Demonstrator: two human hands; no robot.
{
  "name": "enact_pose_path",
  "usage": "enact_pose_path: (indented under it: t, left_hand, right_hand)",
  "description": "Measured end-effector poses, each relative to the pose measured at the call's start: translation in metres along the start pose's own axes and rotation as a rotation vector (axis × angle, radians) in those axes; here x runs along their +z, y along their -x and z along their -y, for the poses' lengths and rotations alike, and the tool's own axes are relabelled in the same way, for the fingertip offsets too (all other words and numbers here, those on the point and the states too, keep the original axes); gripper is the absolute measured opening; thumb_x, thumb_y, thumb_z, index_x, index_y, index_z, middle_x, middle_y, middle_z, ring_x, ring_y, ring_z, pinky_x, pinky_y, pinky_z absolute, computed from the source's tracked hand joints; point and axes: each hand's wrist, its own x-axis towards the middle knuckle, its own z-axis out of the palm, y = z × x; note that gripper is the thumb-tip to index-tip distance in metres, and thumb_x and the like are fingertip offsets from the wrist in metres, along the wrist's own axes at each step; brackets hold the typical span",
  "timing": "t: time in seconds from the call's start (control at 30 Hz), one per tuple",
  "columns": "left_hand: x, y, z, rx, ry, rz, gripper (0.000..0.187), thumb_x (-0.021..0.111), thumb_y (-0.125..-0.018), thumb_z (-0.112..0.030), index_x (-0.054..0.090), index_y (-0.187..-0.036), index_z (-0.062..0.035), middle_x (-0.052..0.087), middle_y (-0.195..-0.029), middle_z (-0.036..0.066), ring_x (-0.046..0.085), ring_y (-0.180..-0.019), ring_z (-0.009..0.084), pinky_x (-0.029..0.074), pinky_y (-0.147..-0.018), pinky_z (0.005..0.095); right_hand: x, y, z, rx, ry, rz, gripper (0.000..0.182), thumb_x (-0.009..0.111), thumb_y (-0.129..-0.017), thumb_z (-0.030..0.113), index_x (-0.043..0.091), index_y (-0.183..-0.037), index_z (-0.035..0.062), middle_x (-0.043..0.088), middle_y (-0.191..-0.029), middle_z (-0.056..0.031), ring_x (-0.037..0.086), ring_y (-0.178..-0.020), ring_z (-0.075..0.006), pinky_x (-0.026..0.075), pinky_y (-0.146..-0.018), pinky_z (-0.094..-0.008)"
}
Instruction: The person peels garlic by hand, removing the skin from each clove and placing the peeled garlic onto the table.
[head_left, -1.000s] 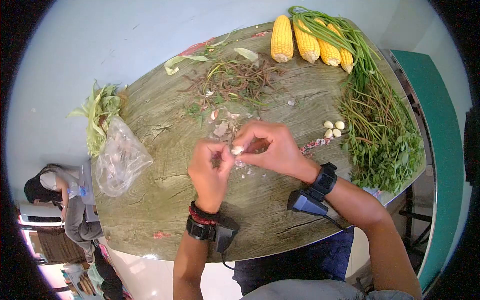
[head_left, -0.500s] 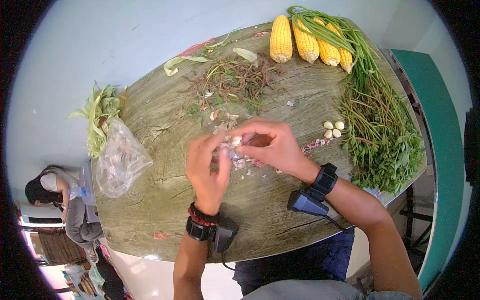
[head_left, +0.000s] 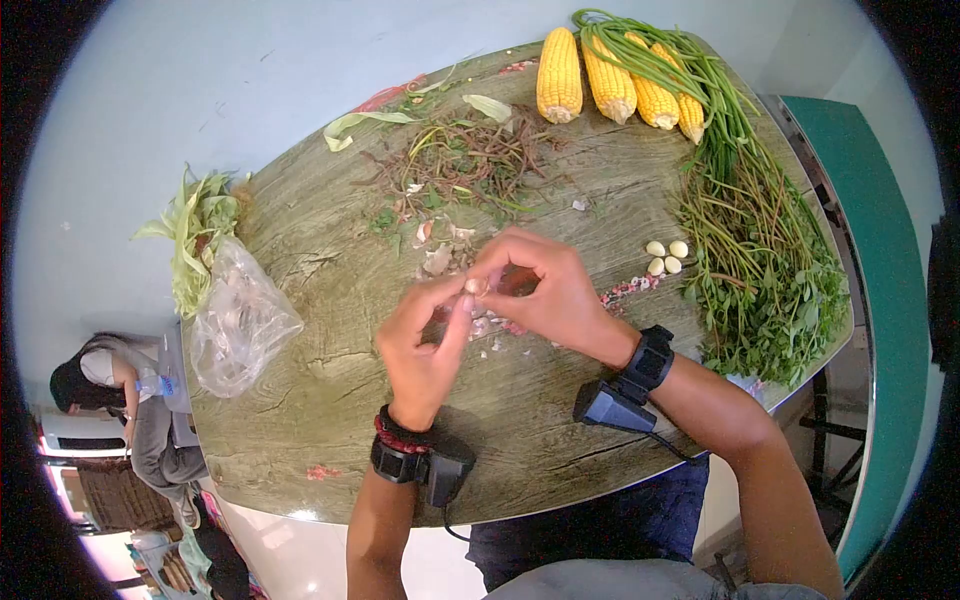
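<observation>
My left hand [head_left: 425, 340] and my right hand [head_left: 545, 290] meet fingertip to fingertip over the middle of the wooden table [head_left: 340, 430]. Pinched between them is a small garlic clove [head_left: 474, 286], partly covered by the fingers. Papery garlic skins [head_left: 438, 262] lie just beyond the fingertips, and more bits of skin are scattered beneath the hands. To the right of my right hand sits a small group of peeled garlic cloves [head_left: 664, 258].
Corn cobs [head_left: 559, 78] lie at the back right, beside long green beans [head_left: 715, 95] and leafy greens [head_left: 770, 290]. Plant trimmings [head_left: 470, 155] are heaped at the back. A plastic bag [head_left: 240, 320] and corn husks [head_left: 200, 220] occupy the left edge. A person [head_left: 125, 390] sits beyond.
My left fingers have closed in toward my right fingertips, bringing both hands together on the clove. The other things on the table stay where they were.
</observation>
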Motion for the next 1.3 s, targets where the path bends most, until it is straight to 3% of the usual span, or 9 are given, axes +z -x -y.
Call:
enact_pose_path:
  t: [0.03, 0.13, 0.57, 0.87, 1.03, 1.3]
  left_hand:
    - [0.0, -0.002, -0.001, 0.021, 0.003, -0.001, 0.023, 0.071, -0.078, 0.001, 0.068, -0.1, -0.0012, 0.067, -0.092, 0.011, 0.063, -0.076, 0.0159, 0.049, -0.066, 0.0265]
    - [-0.001, -0.004, -0.006, 0.101, -0.053, -0.022, 0.021, 0.07, -0.079, 0.004, 0.069, -0.099, -0.0009, 0.068, -0.092, 0.01, 0.063, -0.076, 0.0155, 0.05, -0.066, 0.0257]
    - [-0.002, -0.006, -0.011, 0.137, -0.128, -0.027, 0.02, 0.069, -0.077, 0.007, 0.071, -0.096, -0.0011, 0.067, -0.089, 0.009, 0.062, -0.073, 0.0128, 0.05, -0.062, 0.0234]
    - [-0.002, -0.004, -0.014, 0.044, -0.086, -0.007, 0.014, 0.068, -0.08, 0.004, 0.069, -0.094, 0.0001, 0.066, -0.089, 0.007, 0.061, -0.079, 0.0112, 0.049, -0.066, 0.0218]
    - [-0.001, -0.002, -0.01, -0.045, 0.013, -0.031, 0.009, 0.065, -0.083, 0.004, 0.066, -0.092, 0.0011, 0.064, -0.084, 0.006, 0.061, -0.074, 0.0099, 0.05, -0.065, 0.0229]
    - [0.001, 0.002, -0.005, -0.11, -0.04, -0.078, 0.005, 0.064, -0.086, 0.0, 0.061, -0.089, -0.0009, 0.062, -0.083, 0.002, 0.057, -0.071, 0.0068, 0.047, -0.062, 0.0213]
  right_hand:
    - [0.001, 0.0, -0.002, -0.015, -0.011, -0.029, 0.018, 0.074, -0.073, 0.004, 0.065, -0.088, 0.0052, 0.06, -0.082, -0.0042, 0.059, -0.071, -0.0121, 0.049, -0.06, -0.0253]
    - [-0.004, 0.0, 0.002, 0.061, 0.031, 0.025, 0.02, 0.075, -0.074, 0.001, 0.068, -0.093, 0.0034, 0.063, -0.094, -0.0049, 0.061, -0.084, -0.0103, 0.051, -0.066, -0.0223]
    - [-0.005, 0.002, 0.001, -0.006, 0.057, 0.022, 0.019, 0.074, -0.073, -0.001, 0.068, -0.092, 0.0021, 0.064, -0.094, -0.0067, 0.063, -0.085, -0.0137, 0.052, -0.068, -0.0243]
    - [-0.005, 0.001, 0.002, -0.043, 0.06, 0.024, 0.018, 0.074, -0.074, -0.003, 0.067, -0.09, 0.0003, 0.064, -0.094, -0.0081, 0.063, -0.085, -0.0146, 0.053, -0.07, -0.0249]
    - [-0.005, 0.001, 0.0, -0.032, 0.02, 0.047, 0.018, 0.074, -0.073, -0.004, 0.067, -0.089, -0.0001, 0.064, -0.094, -0.0081, 0.063, -0.085, -0.0135, 0.053, -0.07, -0.0248]
    - [-0.003, 0.001, -0.002, 0.101, -0.15, 0.117, 0.02, 0.075, -0.074, -0.004, 0.067, -0.092, -0.0002, 0.065, -0.097, -0.0073, 0.062, -0.083, -0.0102, 0.053, -0.067, -0.0232]
